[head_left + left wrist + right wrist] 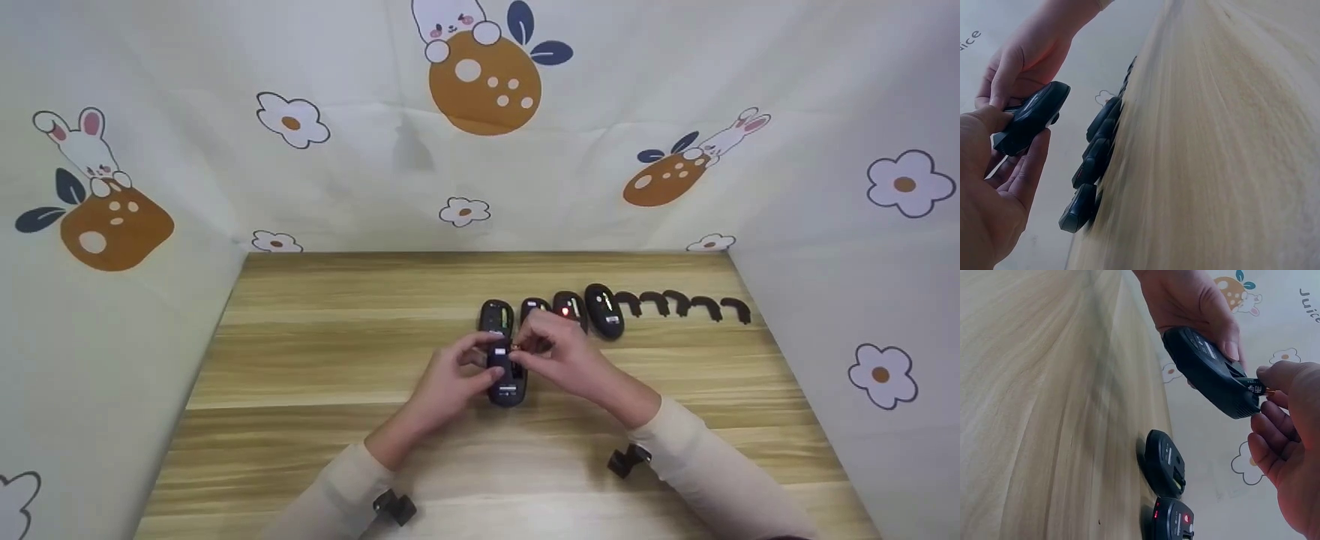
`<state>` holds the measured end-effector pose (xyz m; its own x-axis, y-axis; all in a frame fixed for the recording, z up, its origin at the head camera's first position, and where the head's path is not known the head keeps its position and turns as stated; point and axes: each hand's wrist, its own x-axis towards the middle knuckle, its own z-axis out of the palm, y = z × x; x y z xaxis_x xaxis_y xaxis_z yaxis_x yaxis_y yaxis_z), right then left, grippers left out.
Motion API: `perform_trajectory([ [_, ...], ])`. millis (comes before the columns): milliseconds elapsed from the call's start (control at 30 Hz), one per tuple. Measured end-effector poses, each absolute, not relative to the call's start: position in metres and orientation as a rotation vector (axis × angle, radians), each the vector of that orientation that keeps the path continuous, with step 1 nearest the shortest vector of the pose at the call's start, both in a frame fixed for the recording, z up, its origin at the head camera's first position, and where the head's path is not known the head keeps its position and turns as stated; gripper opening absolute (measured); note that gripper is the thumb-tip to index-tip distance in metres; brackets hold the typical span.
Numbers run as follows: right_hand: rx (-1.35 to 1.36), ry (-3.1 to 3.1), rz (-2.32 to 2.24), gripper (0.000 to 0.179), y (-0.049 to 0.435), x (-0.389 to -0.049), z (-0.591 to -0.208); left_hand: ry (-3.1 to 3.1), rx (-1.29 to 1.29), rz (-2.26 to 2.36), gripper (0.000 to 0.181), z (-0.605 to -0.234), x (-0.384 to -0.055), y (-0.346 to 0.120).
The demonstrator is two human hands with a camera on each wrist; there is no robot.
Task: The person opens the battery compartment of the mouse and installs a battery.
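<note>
My left hand holds a black computer mouse above the table, its underside turned up. In the right wrist view the battery slot of this mouse is uncovered. A small dark battery with a copper-coloured end sits partly in the slot. My right hand pinches that battery between thumb and fingers at the end of the mouse. The left wrist view shows the left thumb and fingers round the sides of the mouse; the battery is hidden there.
Behind the hands several more black mice lie underside up in a row. One mouse shows a red light. To their right several curved black covers lie on the wooden table. Patterned cloth walls stand round the table.
</note>
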<state>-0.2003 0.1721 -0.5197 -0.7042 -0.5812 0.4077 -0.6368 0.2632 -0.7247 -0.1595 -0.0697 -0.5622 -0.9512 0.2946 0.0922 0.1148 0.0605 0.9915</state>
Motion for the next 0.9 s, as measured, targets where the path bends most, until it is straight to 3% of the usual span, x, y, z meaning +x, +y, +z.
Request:
perform_trajectory([
  [400, 1.005, -2.437, 1.663, 0.01, 0.17, -0.195, -0.528, 2.19, 0.426, 2.041, 0.049, -0.561, -0.159, -0.069],
  [667, 0.654, -2.58, 2.019, 0.032, 0.166, -0.185, -0.528, 2.25, 0.478, 2.061, 0.047, -0.561, -0.16, -0.068],
  [900, 0.612, -2.537, 2.075, 0.024, 0.165, -0.182, -0.529, 2.249, 0.485, 2.052, 0.047, -0.562, -0.159, -0.068],
])
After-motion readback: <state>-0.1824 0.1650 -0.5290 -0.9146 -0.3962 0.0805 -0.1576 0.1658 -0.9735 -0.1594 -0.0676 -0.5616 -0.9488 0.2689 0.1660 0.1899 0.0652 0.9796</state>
